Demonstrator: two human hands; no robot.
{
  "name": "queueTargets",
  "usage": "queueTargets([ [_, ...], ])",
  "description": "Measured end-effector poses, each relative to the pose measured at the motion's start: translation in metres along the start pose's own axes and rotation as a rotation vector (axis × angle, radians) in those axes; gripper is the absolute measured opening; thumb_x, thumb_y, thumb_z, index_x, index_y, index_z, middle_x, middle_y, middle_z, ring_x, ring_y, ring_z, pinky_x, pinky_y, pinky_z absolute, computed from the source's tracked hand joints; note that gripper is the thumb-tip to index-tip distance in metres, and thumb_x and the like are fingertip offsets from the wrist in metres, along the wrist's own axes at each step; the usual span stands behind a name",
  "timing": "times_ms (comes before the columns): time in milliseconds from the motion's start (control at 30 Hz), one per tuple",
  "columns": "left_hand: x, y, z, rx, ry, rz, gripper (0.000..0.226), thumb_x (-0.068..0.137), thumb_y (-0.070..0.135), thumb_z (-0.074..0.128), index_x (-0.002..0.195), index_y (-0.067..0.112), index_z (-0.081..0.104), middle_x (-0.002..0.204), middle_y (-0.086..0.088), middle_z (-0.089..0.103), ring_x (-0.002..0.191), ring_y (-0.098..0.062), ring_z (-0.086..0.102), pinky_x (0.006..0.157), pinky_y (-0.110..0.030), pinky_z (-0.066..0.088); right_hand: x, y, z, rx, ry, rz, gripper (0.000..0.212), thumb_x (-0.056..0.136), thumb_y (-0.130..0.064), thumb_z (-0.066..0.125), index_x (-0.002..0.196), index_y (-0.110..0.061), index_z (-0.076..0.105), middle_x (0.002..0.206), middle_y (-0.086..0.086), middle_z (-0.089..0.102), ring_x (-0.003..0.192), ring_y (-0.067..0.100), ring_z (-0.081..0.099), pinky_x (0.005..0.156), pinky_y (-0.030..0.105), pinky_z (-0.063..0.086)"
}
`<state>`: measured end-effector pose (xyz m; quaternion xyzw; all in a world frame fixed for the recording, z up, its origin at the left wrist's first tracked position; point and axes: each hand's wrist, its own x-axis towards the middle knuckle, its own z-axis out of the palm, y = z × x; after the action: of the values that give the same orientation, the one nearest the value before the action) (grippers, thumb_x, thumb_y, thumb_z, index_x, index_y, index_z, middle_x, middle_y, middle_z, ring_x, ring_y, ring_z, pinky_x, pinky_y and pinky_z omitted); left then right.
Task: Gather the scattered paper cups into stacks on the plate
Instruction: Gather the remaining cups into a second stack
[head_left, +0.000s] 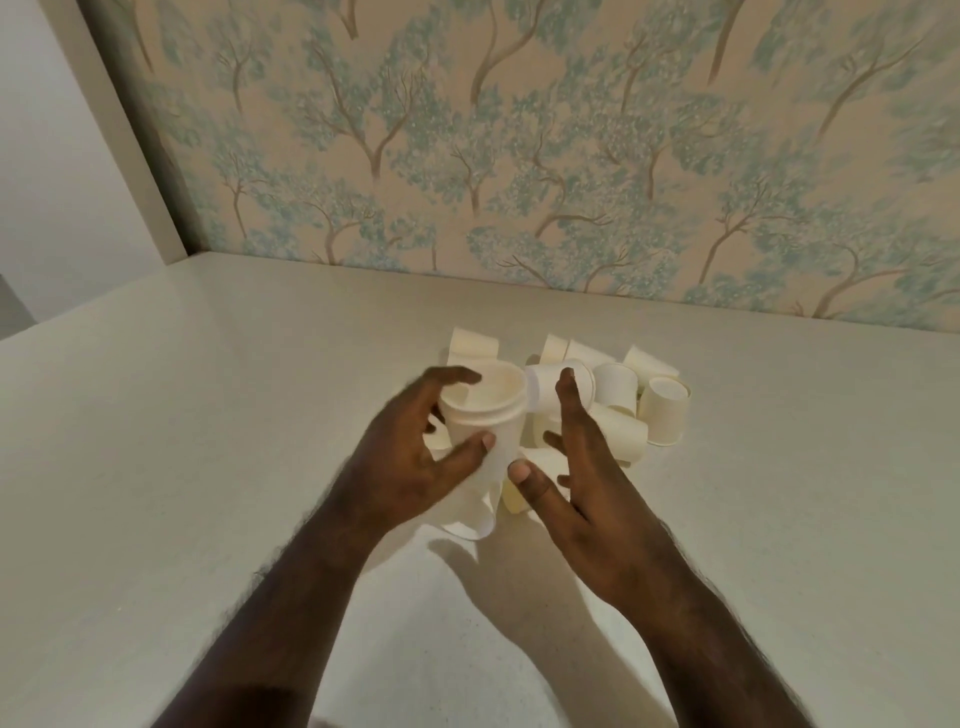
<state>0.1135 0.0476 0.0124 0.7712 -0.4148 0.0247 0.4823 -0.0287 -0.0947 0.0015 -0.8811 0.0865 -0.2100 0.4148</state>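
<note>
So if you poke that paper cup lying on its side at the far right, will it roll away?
Probably. That paper cup lies on its side, so it would likely roll, curving because it tapers. It looks thin and light, so a hard squeeze might crush it.

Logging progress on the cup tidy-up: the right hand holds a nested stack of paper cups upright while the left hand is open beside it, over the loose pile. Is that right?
Not quite: the hands are swapped. In the head view the left hand holds the nested stack of paper cups upright, and the right hand is open beside it, over the loose pile.
</note>
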Motion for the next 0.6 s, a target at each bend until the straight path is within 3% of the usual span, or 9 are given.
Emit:
queueTargets([
  [133,0.014,-0.008,-0.019,-0.079,0.145,-0.015,0.05,0.072,0.053,0.064,0.118,0.039,0.05,0.119,0.016,0.06,0.103,-0.01,0.062,0.087,-0.036,0.057,0.001,0.001,0.007,-0.283,0.008,-0.045,0.052,0.093,-0.052,0.049,0.142,-0.047,0.03,0.149,-0.019,0.034,0.132,0.003,0.037,0.107,0.034,0.043],
  [233,0.024,-0.01,-0.024,-0.119,0.203,-0.019,0.053,0.072,0.054,0.065,0.119,0.037,0.047,0.122,0.017,0.058,0.107,-0.01,0.062,0.089,-0.031,0.056,-0.002,0.0,0.032,-0.444,-0.081,0.02,0.055,0.09,-0.049,0.058,0.139,-0.047,0.034,0.15,-0.016,0.033,0.135,0.007,0.034,0.107,0.031,0.037],
  [333,0.032,-0.011,-0.014,-0.183,0.246,-0.014,0.061,0.07,0.05,0.069,0.124,0.035,0.043,0.13,0.007,0.054,0.114,-0.013,0.059,0.092,-0.03,0.055,0.0,0.009,0.054,-0.51,-0.02,0.068,0.05,0.087,-0.047,0.064,0.132,-0.041,0.045,0.143,-0.012,0.045,0.126,0.01,0.047,0.103,0.035,0.044],
  [433,0.039,-0.026,-0.015,-0.261,0.291,-0.011,0.064,0.071,0.042,0.074,0.127,0.035,0.042,0.131,0.006,0.051,0.116,-0.012,0.058,0.092,-0.031,0.055,0.016,0.013,0.069,-0.56,0.045,0.056,0.034,0.09,-0.036,0.064,0.122,-0.034,0.055,0.131,-0.01,0.056,0.115,0.01,0.056,0.098,0.037,0.049],
  [600,0.037,-0.03,-0.005,-0.284,0.296,-0.037,0.071,0.071,0.034,0.077,0.13,0.038,0.037,0.131,0.009,0.049,0.116,-0.012,0.056,0.09,-0.024,0.054,0.014,0.018,0.056,-0.46,0.113,0.064,0.018,0.093,-0.034,0.06,0.111,-0.034,0.057,0.112,-0.016,0.06,0.097,0.005,0.06,0.086,0.022,0.052],
])
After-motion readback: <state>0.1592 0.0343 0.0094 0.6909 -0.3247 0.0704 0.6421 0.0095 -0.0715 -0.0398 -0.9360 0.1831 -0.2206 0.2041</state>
